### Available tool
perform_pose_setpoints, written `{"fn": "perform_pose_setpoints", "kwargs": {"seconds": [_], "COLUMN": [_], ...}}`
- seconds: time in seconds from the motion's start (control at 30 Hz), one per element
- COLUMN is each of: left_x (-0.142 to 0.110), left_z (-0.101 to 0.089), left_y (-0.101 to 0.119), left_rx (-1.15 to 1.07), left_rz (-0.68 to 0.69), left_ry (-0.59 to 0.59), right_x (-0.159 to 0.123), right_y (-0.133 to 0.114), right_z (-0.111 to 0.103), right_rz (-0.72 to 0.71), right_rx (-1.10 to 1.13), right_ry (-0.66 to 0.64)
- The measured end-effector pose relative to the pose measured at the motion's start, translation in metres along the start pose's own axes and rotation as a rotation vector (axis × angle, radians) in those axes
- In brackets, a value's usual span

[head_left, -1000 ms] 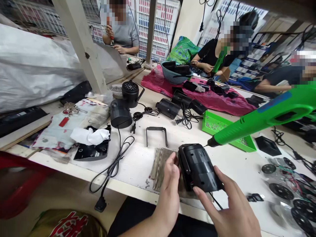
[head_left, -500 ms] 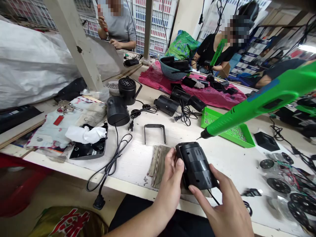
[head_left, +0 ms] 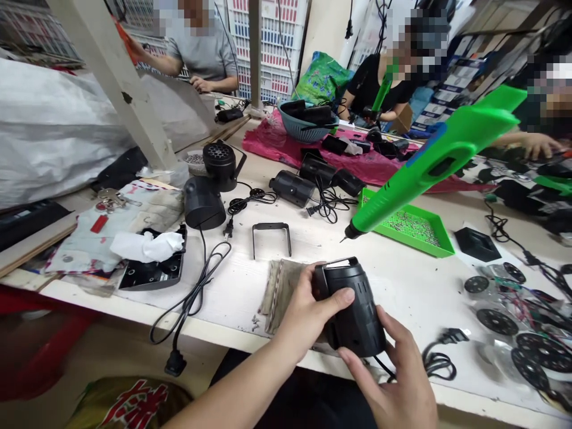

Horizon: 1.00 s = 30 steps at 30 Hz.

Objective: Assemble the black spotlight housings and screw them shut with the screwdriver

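Note:
A black cylindrical lamp housing with slots is held between both hands over a folded cloth at the table's front edge. My left hand grips its left side, the thumb lying across the top. My right hand holds its lower right end, thumb and fingers on either side, where a black cable comes out. A black U-shaped bracket stands on the table, left of the housing and apart from it. Above hangs a green electric screwdriver, its bit pointing down left, touching nothing.
A green tray of small screws lies behind. More black housings with cables stand at the middle and left. Round black discs with wires lie at right. A blue basket rests on pink plastic. Several co-workers sit across the table.
My left thumb has moved right across the top of the housing, which is turned slightly. The view has shifted, and the hanging screwdriver appears lower and further left, no longer close above the housing.

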<state>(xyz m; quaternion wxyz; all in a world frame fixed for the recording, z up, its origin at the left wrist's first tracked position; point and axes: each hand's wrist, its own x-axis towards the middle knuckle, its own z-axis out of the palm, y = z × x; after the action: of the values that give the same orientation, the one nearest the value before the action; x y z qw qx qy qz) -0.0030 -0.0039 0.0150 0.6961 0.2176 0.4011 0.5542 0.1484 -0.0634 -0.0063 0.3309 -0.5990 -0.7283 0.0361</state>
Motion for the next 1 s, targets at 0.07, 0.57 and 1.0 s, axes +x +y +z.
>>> {"fn": "perform_pose_setpoints", "kwargs": {"seconds": [0.07,0.57,1.0], "left_x": [0.001,0.003,0.003], "left_z": [0.004,0.016,0.021], "left_y": [-0.002,-0.013,-0.007], "left_rx": [-0.007,-0.077,-0.057], "left_rz": [-0.033,-0.1,-0.105], "left_ry": [-0.027,0.034,0.026], "right_x": [0.001,0.003,0.006], "right_y": [-0.002,-0.015,-0.022], "right_z": [0.001,-0.004,-0.006], "right_rz": [0.045,0.165,0.084], "right_rx": [0.024,0.021,-0.113], "right_ry": [0.003,-0.019,-0.01]}}
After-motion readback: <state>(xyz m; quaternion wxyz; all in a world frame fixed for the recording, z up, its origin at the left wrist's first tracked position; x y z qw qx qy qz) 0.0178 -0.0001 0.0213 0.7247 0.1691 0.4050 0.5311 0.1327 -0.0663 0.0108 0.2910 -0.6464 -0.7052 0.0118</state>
